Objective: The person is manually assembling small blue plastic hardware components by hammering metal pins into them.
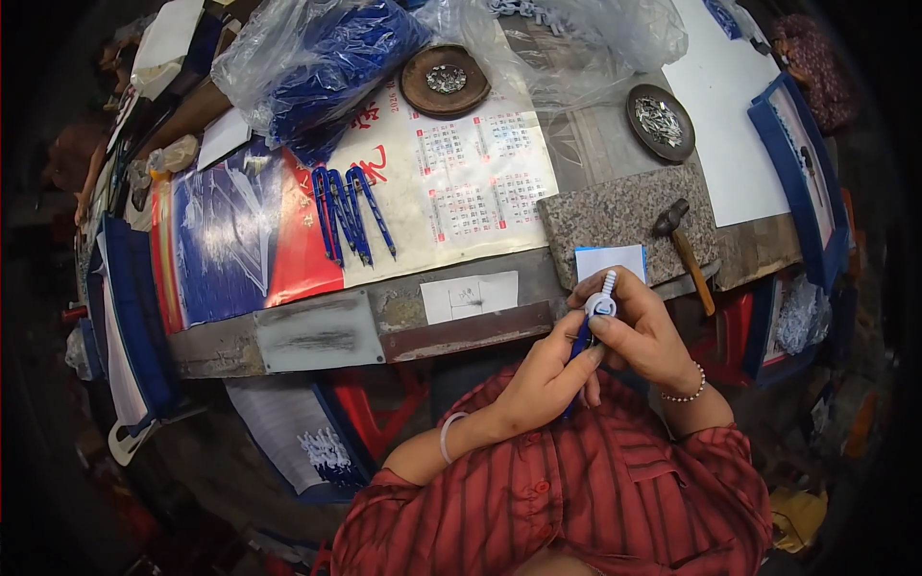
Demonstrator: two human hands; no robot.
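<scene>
We count one blue piece with pale head (602,305), right of centre. Left hand (549,372): fingers curled closed around blue shaft. Right hand (642,324): thumb and fingers pinching head. Above: two brown dishes (475,93), one hammer (688,257), one stone slab (605,213).

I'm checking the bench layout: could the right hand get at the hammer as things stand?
Probably yes: the hammer lies close to the right hand, its handle nearest, nothing visibly between; but that hand holds a pale-blue piece.
</scene>
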